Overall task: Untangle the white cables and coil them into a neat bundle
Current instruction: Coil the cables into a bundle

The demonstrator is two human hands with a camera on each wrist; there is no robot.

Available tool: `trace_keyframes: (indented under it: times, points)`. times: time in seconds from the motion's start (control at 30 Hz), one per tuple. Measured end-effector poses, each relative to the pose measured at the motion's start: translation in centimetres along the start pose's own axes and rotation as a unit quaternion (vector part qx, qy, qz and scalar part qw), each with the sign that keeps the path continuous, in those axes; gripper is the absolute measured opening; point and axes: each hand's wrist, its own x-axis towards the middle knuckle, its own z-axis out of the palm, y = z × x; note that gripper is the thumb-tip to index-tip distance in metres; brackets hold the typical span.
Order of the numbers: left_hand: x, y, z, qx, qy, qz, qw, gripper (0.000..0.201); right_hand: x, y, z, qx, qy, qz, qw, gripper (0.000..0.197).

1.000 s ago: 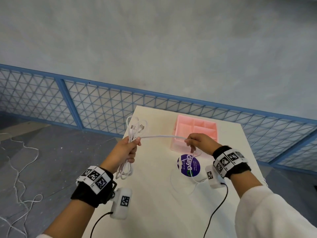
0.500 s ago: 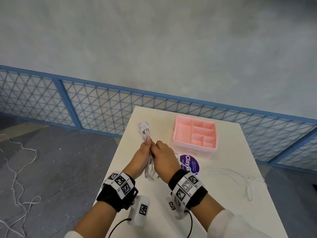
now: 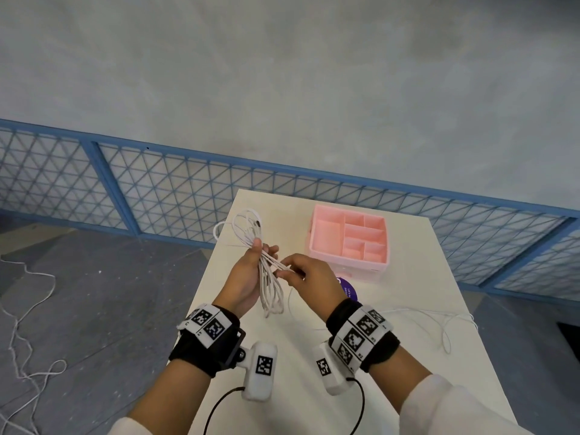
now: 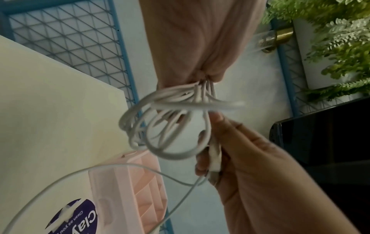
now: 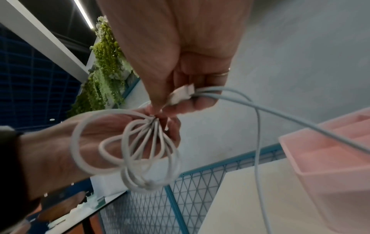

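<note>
A grey wall and a blue wire-mesh fence (image 3: 175, 189) are seen behind a pale counter (image 3: 408, 387) that runs from near to far across the middle of the scene. Above the counter's left part, a bundle of white cable loops (image 3: 268, 277) is held in the air by the left hand (image 3: 248, 277); its grip is closed around the middle of the bundle, with loops fanning out past the far side of the fist and more loops hanging down on the near side. In the left wrist view the loops (image 4: 160, 126) are seen bunched where the fingers press them together. Just to the right, the right hand (image 3: 309, 277) is held against the bundle, and its grip is pinched on a white plug (image 5: 181, 95) at the cable's end, thumb against fingers. From this pinch a thin loose cable (image 3: 423, 315) is led away to the right, where it lies in slack curves on the counter as far as the right edge. A ring (image 5: 221, 73) is worn on one finger of the right hand. On the far right part of the counter a pink compartment tray (image 3: 317, 246) is set, and a purple round label (image 3: 348, 288) lies just near of it, partly hidden by the right hand. Marker-printed bands are strapped on both wrists. On the floor to the left, thin white cord (image 3: 22, 340) is strewn.
</note>
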Motion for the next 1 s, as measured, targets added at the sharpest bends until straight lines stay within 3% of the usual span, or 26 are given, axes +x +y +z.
trace_keyframes:
  times: [0.1, 0.27, 0.43, 0.57, 0.63, 0.7, 0.8, 0.87, 0.93, 1.0]
  points:
    - [0.2, 0.4, 0.3, -0.060, -0.010, 0.010, 0.998, 0.031, -0.1, 0.5, -0.5, 0.003, -0.034, -0.022, 0.999, 0.024]
    - [0.6, 1.2, 1.2, -0.112, 0.040, 0.053, 0.991, 0.029, -0.7, 1.0, -0.7, -0.033, -0.065, -0.043, 0.996, 0.033]
    - [1.1, 4.0, -1.1, -0.123, 0.056, 0.108, 0.985, 0.031, -1.3, 4.6, -2.4, -0.033, -0.100, 0.014, 0.994, 0.019]
    - [0.9, 5.1, -2.5, -0.062, 0.067, 0.162, 0.983, 0.031, -2.0, 7.3, -2.9, -0.022, -0.087, 0.081, 0.993, 0.023]
    - [1.0, 4.8, -2.7, -0.010, 0.088, 0.177, 0.980, 0.028, -2.2, 6.7, -2.7, -0.112, -0.144, 0.045, 0.982, 0.027]
    - [1.1, 4.1, -2.6, 0.052, 0.104, 0.186, 0.976, 0.026, -2.5, 5.1, -2.3, -0.224, -0.233, -0.015, 0.946, 0.028]
    - [0.8, 2.5, -1.8, 0.173, 0.105, 0.179, 0.963, 0.025, -2.6, 1.6, -2.4, -0.243, -0.278, -0.117, 0.922, 0.026]
    - [0.2, 1.1, -0.6, 0.204, 0.071, 0.162, 0.963, 0.024, -2.1, -0.9, -2.7, -0.206, -0.257, -0.176, 0.928, 0.024]
    - [-0.7, -0.3, 1.1, 0.186, 0.034, 0.136, 0.972, 0.023, -1.3, -2.4, -2.8, -0.194, -0.181, -0.201, 0.943, 0.019]
    - [-1.4, -1.1, 2.8, 0.174, 0.030, 0.105, 0.979, 0.023, -0.7, -2.9, -2.8, -0.173, -0.084, -0.141, 0.971, 0.019]
